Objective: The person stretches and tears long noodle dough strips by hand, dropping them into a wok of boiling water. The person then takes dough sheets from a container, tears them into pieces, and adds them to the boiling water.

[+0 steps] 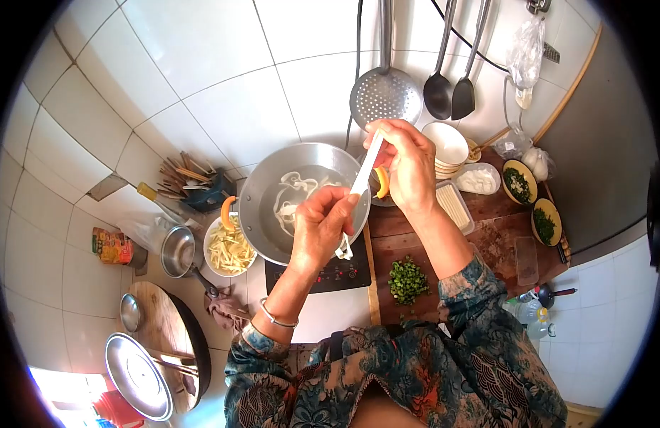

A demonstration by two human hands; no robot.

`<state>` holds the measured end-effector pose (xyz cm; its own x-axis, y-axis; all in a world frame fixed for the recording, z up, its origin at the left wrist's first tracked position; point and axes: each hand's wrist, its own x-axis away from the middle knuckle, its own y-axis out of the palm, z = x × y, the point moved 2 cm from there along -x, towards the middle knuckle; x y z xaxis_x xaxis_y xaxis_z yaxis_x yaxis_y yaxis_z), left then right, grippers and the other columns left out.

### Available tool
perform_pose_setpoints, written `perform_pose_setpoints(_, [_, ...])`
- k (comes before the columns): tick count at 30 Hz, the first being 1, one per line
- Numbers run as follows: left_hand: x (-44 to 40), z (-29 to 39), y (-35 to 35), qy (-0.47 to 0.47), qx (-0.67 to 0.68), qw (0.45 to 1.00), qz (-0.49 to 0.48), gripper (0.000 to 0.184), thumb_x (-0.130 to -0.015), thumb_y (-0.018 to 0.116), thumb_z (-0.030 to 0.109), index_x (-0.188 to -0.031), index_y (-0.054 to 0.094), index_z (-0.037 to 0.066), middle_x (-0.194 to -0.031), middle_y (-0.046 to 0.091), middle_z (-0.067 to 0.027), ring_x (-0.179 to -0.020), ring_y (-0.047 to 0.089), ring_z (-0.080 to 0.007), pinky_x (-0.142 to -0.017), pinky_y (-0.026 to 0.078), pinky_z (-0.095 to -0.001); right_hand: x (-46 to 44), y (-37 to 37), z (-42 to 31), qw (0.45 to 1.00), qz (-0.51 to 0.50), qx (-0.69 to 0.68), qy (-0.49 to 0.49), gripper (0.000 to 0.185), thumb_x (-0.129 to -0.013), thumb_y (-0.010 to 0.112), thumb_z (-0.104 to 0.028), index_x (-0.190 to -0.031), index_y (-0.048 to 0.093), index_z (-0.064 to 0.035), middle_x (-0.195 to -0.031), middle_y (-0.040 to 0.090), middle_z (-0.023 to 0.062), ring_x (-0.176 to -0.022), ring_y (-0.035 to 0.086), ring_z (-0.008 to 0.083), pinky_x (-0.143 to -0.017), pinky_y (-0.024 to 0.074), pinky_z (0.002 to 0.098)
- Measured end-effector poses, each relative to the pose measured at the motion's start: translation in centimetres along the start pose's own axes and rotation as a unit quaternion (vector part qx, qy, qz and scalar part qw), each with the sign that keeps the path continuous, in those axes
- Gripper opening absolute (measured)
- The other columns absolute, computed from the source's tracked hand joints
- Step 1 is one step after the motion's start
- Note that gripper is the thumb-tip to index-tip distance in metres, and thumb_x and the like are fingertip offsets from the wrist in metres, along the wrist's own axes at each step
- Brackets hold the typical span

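My left hand point(321, 222) and my right hand point(407, 165) are raised over the right side of a wide metal pot point(253, 194). A white strip of noodle dough point(368, 165) runs slantwise between them, pinched at its upper end by my right fingers and at its lower end by my left. A short piece of dough point(345, 248) hangs below my left hand near the pot's rim. Several pale noodles point(293, 187) lie in the water inside the pot. The pot rests on a black induction cooker point(330, 277), partly hidden by my left forearm.
Left of the pot stands a bowl of pale cut strips point(230, 248), beside a small saucepan point(178, 251). On the wooden board at right are chopped greens point(408, 279), a container of dough strips point(454, 207) and stacked bowls point(447, 143). A skimmer point(385, 96) hangs on the tiled wall.
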<state>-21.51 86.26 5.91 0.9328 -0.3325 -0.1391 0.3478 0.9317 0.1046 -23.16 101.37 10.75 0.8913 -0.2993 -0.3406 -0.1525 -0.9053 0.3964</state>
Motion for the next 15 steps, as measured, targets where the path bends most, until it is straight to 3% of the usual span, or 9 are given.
perform_pose_setpoints(7, [0.4,-0.5,-0.1,-0.01,0.002,1.0,0.004,0.016,-0.088,0.059,0.017,-0.092,0.062,0.002,-0.057,0.055,0.0,-0.049,0.05,-0.0052,-0.044,0.034,-0.0179,-0.2,0.1,-0.1,0.998,0.063,-0.006,0.02,0.019,-0.086,0.052,-0.017,-0.086,0.065,-0.0023,-0.075,0.063,0.0055,-0.065,0.057,0.0091,-0.055,0.0418,0.0197])
perform_pose_setpoints(11, [0.9,0.3,0.4,-0.071,0.092,0.992,-0.055,0.015,-0.091,0.052,0.014,-0.096,0.061,0.003,-0.058,0.055,-0.0017,-0.049,0.053,-0.0081,-0.044,0.036,-0.0182,-1.5,-1.5,2.7,0.991,-0.054,0.089,0.079,0.023,-0.087,0.053,-0.021,-0.088,0.064,-0.0009,-0.071,0.061,0.0036,-0.063,0.055,0.0075,-0.058,0.0422,0.0193])
perform_pose_setpoints(14, [1.2,0.7,1.1,-0.094,0.178,0.975,-0.094,0.018,-0.092,0.048,0.014,-0.105,0.058,0.005,-0.062,0.056,-0.0039,-0.052,0.056,-0.0115,-0.045,0.039,-0.0193,-1.4,-2.1,4.1,0.94,-0.161,0.282,0.099,0.025,-0.089,0.05,-0.024,-0.091,0.064,-0.0024,-0.071,0.059,0.0021,-0.062,0.051,0.0061,-0.058,0.04,0.0188])
perform_pose_setpoints(15, [1.1,0.6,1.2,-0.087,0.19,0.975,-0.082,0.019,-0.092,0.048,0.013,-0.107,0.057,0.006,-0.063,0.056,-0.0044,-0.054,0.057,-0.0124,-0.045,0.039,-0.0196,-1.1,-2.5,4.0,0.957,-0.115,0.251,0.085,0.026,-0.089,0.05,-0.024,-0.089,0.064,-0.0025,-0.07,0.059,0.0023,-0.061,0.052,0.0066,-0.056,0.0406,0.0194])
